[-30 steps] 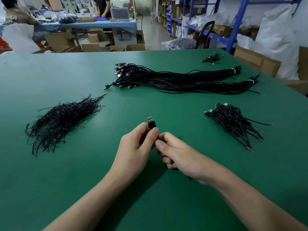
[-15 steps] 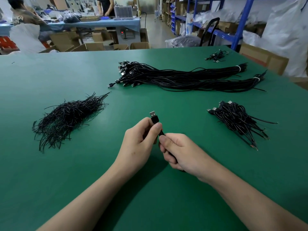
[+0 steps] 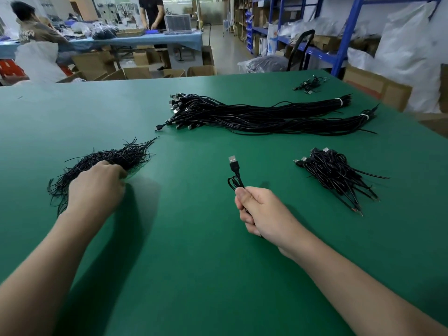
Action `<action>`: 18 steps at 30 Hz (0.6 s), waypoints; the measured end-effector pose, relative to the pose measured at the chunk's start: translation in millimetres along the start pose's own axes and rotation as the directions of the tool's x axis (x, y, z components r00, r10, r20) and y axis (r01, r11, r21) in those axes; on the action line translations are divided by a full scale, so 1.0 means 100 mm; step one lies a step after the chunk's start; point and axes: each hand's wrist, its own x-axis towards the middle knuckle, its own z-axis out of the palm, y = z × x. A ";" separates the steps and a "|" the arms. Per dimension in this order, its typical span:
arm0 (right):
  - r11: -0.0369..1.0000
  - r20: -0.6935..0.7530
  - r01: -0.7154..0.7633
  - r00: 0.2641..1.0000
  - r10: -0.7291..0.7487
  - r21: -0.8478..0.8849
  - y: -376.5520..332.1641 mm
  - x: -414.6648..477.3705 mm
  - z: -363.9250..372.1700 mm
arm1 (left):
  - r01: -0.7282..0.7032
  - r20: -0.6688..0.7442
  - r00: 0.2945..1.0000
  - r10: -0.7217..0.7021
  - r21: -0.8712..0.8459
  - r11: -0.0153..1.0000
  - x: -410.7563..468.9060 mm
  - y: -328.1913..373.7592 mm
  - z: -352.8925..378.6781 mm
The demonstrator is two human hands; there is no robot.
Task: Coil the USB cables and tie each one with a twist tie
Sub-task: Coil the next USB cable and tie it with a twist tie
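A single wide-angle camera sits at the person's head, facing forward and tilted down across the green surface (image 3: 218,275). It is close: both forearms enter from the bottom edge, with the left hand (image 3: 97,187) left of centre and the right hand (image 3: 261,212) holding a USB cable (image 3: 234,170) near mid-frame. The far edge crosses the upper quarter — beyond it are blue shelving (image 3: 349,32) at right and a distant blue-covered surface (image 3: 145,41) at left.

No legible text, white print on a distant person's shirt (image 3: 36,35) too blurred
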 end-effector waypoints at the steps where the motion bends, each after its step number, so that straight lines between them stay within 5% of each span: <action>1: 1.000 -0.001 0.000 1.000 0.000 0.001 0.00 0.00 0.00 | 0.003 -0.005 1.000 -0.003 0.007 1.000 0.00 -0.04 0.03; 13: 1.000 0.011 0.011 1.000 -0.010 -0.020 0.03 0.01 -0.01 | -0.100 -0.111 0.990 0.092 -0.066 0.993 -0.04 -0.10 0.15; 18: 0.999 0.020 0.029 0.999 -0.028 -0.023 0.04 0.00 0.01 | -0.313 -0.192 0.949 0.251 -0.463 0.829 -0.17 0.38 -0.05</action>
